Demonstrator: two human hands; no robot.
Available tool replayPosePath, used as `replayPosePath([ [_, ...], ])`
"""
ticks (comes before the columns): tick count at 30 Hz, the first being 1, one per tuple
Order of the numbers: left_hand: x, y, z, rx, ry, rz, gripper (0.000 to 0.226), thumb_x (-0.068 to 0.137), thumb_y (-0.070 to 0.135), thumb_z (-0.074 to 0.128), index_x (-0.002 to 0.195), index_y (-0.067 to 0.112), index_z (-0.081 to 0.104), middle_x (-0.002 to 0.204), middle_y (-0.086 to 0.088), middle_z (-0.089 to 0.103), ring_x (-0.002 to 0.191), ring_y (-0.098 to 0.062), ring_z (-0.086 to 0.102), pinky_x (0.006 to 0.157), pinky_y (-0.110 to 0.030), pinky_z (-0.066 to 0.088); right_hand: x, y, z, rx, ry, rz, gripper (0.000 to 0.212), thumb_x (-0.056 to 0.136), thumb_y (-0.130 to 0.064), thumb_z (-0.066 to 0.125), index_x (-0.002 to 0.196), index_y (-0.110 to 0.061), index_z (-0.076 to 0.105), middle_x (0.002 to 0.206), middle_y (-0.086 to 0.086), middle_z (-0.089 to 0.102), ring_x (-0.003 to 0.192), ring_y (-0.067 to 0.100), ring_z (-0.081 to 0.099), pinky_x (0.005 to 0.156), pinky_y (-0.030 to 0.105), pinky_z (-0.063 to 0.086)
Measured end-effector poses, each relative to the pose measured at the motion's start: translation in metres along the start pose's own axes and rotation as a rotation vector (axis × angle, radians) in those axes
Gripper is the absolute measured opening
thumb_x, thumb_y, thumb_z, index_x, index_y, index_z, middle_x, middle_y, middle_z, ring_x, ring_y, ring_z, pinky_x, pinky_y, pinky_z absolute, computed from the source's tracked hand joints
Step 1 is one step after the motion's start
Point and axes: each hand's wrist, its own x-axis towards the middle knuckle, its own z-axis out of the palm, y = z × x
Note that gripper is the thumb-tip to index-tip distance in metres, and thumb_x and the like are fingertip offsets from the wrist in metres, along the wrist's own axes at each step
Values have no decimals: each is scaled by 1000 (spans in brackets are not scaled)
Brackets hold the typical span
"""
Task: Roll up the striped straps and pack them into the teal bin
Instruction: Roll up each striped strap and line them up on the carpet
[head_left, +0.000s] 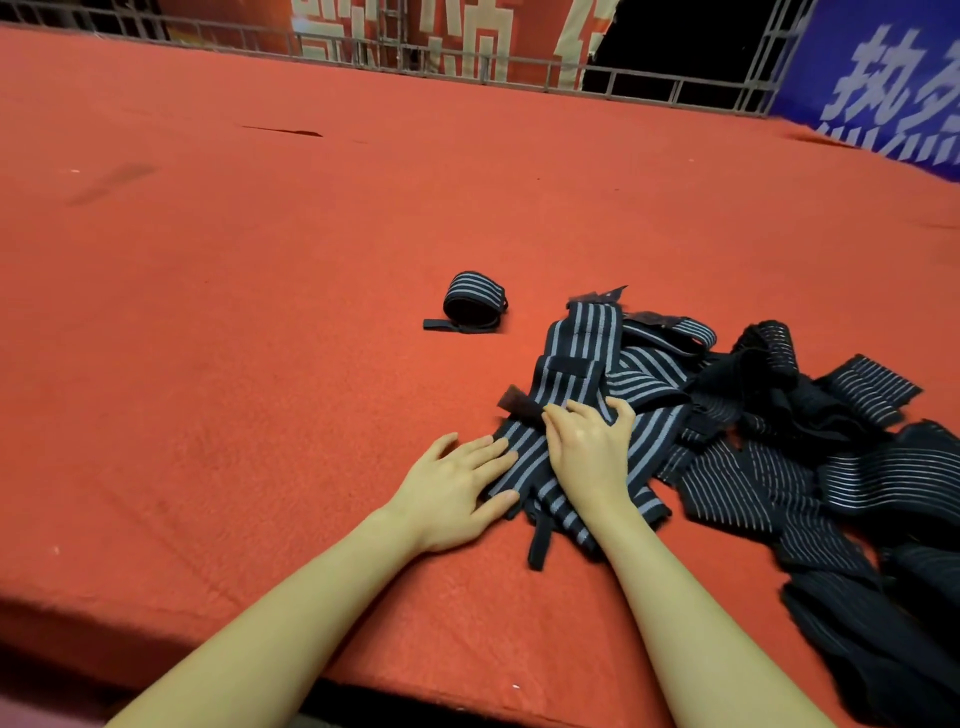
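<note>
Red felt covered the wide table (260, 312) we worked at, with a metal railing (467, 67) and red and blue banners (883, 78) hung behind its far edge. We saw no teal bin anywhere in view.

One rolled strap (474, 301) already sat by itself on the felt, well beyond our hands and a little left of the pile (779, 441) of loose black straps heaped to our right. The broad striped strap (576, 358) we were after lay at the pile's left edge. Its long axis ran away from us, tilting slightly rightward, with its near end and a thin black tab (540, 540) lying between our forearms.

Our left hand (452, 488) lay open and flat, fingertips touching the strap's left border. Our right hand (589, 447) rested on top of the strap with fingers bent, though we could not tell whether they had caught the fabric. The right hand sat further up the strap, so we judged the roll would start from the near end.
</note>
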Motion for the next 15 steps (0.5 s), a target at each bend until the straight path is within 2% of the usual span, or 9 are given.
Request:
replayPosePath([
  [4, 4, -1, 3, -13, 7, -24, 78, 84, 67, 7, 145, 29, 37, 153, 9, 31, 143, -5, 20, 117, -34, 5, 2, 5, -9, 152, 113, 234, 29, 92, -19, 44, 80, -11, 69, 67, -2, 67, 65, 18, 65, 96, 37, 24],
  [7, 4, -2, 4, -14, 5, -21, 77, 84, 67, 7, 144, 29, 38, 153, 9, 32, 143, -5, 21, 118, -35, 5, 6, 5, -19, 292, 159, 361, 32, 94, -23, 43, 92, -8, 71, 71, -1, 69, 63, 13, 60, 95, 35, 23],
  [9, 3, -1, 4, -17, -6, -25, 79, 83, 67, 5, 144, 30, 39, 153, 9, 32, 143, -5, 21, 117, -34, 4, 10, 4, -28, 422, 164, 420, 27, 96, -22, 46, 99, -8, 69, 64, -6, 60, 62, 1, 47, 93, 34, 23],
  [10, 3, 0, 3, -22, -14, -37, 81, 81, 67, 3, 142, 30, 41, 152, 10, 34, 142, -4, 23, 116, -33, 4, 13, 4, -33, 480, 163, 446, 25, 96, -21, 48, 102, -8, 69, 61, -10, 53, 66, 1, 42, 90, 32, 24],
  [12, 5, 3, -1, -17, -16, -59, 81, 81, 65, 1, 134, 29, 51, 144, 9, 46, 136, -6, 34, 114, -34, 8, 21, 7, -43, 572, 145, 470, 26, 97, -22, 47, 106, -8, 67, 59, -15, 44, 78, 8, 38, 84, 29, 24],
  [13, 8, 5, -4, 0, 15, -61, 79, 82, 63, 1, 126, 28, 56, 136, 8, 54, 130, -8, 42, 112, -33, 12, 25, 9, -48, 614, 141, 468, 27, 97, -25, 45, 106, -10, 66, 58, -14, 43, 81, 21, 43, 81, 30, 25],
  [14, 12, 9, -11, 15, 72, -58, 75, 84, 61, 3, 119, 26, 59, 127, 8, 60, 122, -10, 49, 109, -33, 16, 30, 13, -53, 658, 145, 463, 28, 97, -27, 44, 105, -11, 65, 57, -12, 42, 79, 30, 46, 78, 31, 27],
  [15, 18, 13, -18, 11, 136, -59, 71, 86, 59, 6, 114, 23, 60, 121, 8, 63, 115, -12, 54, 105, -32, 22, 35, 16, -58, 702, 152, 461, 26, 97, -28, 43, 104, -13, 63, 56, -11, 42, 77, 31, 47, 75, 34, 30],
])
